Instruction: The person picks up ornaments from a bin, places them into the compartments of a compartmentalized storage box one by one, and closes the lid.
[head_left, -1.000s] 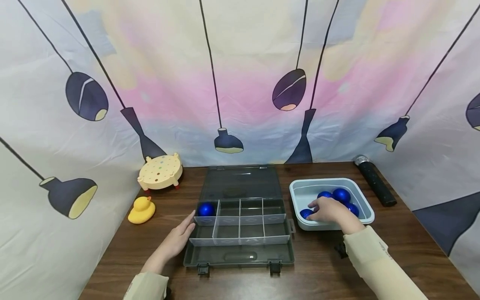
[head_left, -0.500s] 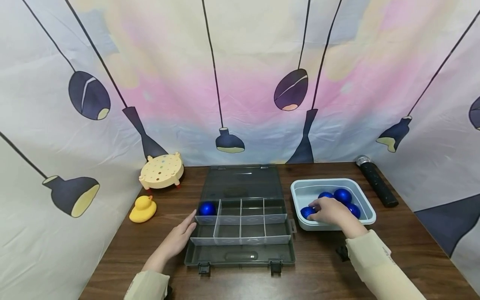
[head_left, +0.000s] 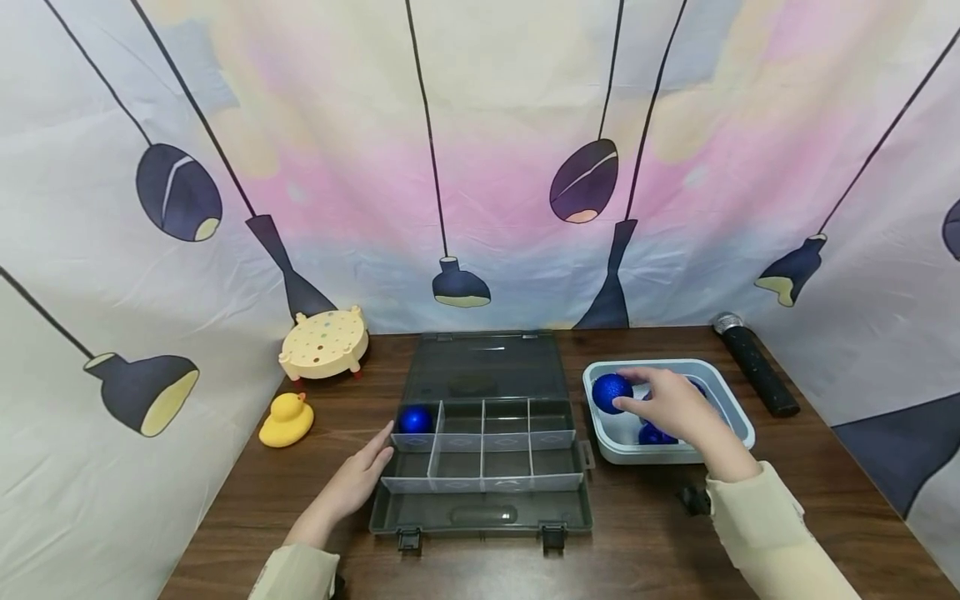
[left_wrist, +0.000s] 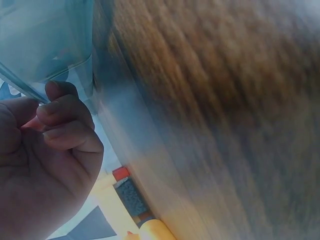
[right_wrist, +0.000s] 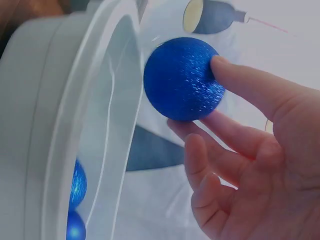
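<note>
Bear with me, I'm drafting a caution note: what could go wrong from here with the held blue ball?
1. The ball might slip: the right grip holds the blue ball only between thumb and fingertips.
2. Moved sideways too low, it might bump the rim of the basin close by.
3. If dropped short of the compartment box, it could roll away across the bare table.

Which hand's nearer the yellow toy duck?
Left. The left hand is at the left edge of the translucent grey plastic case, right of the duck; the right hand, farther right, holds a glittery blue ball above the pale-blue plastic tub.
</note>
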